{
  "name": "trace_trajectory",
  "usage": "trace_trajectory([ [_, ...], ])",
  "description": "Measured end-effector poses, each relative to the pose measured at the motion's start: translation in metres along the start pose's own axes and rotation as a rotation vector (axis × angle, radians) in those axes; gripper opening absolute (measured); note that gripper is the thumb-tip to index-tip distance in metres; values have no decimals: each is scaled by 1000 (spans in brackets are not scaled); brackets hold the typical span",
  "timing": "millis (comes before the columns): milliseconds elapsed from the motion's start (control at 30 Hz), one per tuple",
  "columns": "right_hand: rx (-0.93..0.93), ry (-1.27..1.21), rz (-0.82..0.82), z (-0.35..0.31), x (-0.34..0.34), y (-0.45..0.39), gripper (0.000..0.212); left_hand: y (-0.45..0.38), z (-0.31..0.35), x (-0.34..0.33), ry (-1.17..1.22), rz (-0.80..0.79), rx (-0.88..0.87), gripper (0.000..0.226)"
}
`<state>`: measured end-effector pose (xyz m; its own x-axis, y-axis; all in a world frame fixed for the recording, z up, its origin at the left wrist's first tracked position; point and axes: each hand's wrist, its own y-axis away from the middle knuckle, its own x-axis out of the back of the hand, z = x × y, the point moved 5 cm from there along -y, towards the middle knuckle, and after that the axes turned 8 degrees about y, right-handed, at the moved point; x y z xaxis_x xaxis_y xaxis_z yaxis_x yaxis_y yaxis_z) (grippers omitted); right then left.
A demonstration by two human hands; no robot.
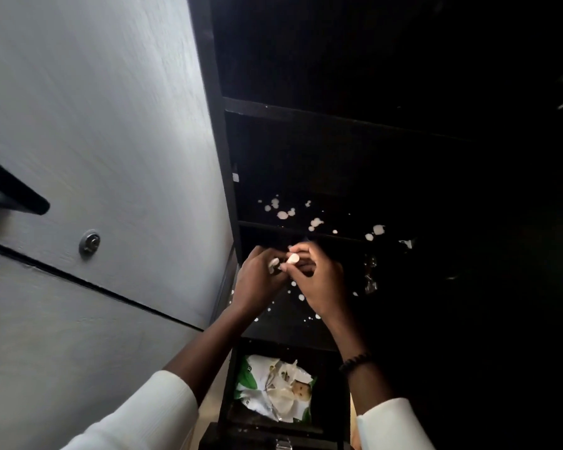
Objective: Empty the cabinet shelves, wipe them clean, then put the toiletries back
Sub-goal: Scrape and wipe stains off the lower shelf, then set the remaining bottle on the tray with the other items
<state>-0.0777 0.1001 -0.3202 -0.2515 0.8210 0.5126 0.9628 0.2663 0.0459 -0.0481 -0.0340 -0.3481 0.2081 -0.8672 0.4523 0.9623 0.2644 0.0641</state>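
Observation:
The black cabinet (231, 196) stands open, its dark shelves (306, 230) spotted with white blotches (282, 215). In front of the middle shelf both hands meet. My left hand (257, 280) grips a small dark container (275, 265) with a white top, mostly hidden by the fingers. My right hand (319, 284) pinches a small round white cap (294, 258) right beside it. A torn green and white wipes pack (273, 388) lies on the lower shelf below my wrists.
A grey door (95, 141) with a black handle (17, 196) and a round lock (89, 243) fills the left. Faint glassy items (370, 271) sit in the dark on the right of the shelves. A metal latch (283, 444) shows at the bottom edge.

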Motion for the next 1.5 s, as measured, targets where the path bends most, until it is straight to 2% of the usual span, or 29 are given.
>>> trace_trajectory([
  [67,-66,-106,-39,21,-11,2,36,2,-22,-4,14,31,51,18],
  [133,-171,-127,-5,53,-19,0,40,1,-45,-12,17,51,100,21],
  [267,-335,62,166,124,-26,-24,53,-11,-76,-36,1,43,152,27],
  [367,-309,197,165,149,-34,-56,74,-27,-92,-53,-4,52,142,24],
  [433,-268,271,144,157,-41,-75,81,-39,-99,-61,-25,48,127,22],
  [533,-263,338,142,170,-47,-94,73,-54,-109,-69,-37,47,130,23],
  [767,-311,380,73,196,-64,-116,39,-68,-129,-76,-47,22,127,24],
  [900,-329,311,130,186,-57,-103,32,-69,-126,-75,-71,13,115,28],
  [1100,-385,269,173,151,-19,-39,34,-38,-75,-63,-30,-9,76,24],
  [1233,-394,250,218,127,7,12,43,7,-37,-53,-35,-44,32,24],
  [1500,-309,207,348,22,83,154,38,140,57,-18,54,-18,-110,24],
])
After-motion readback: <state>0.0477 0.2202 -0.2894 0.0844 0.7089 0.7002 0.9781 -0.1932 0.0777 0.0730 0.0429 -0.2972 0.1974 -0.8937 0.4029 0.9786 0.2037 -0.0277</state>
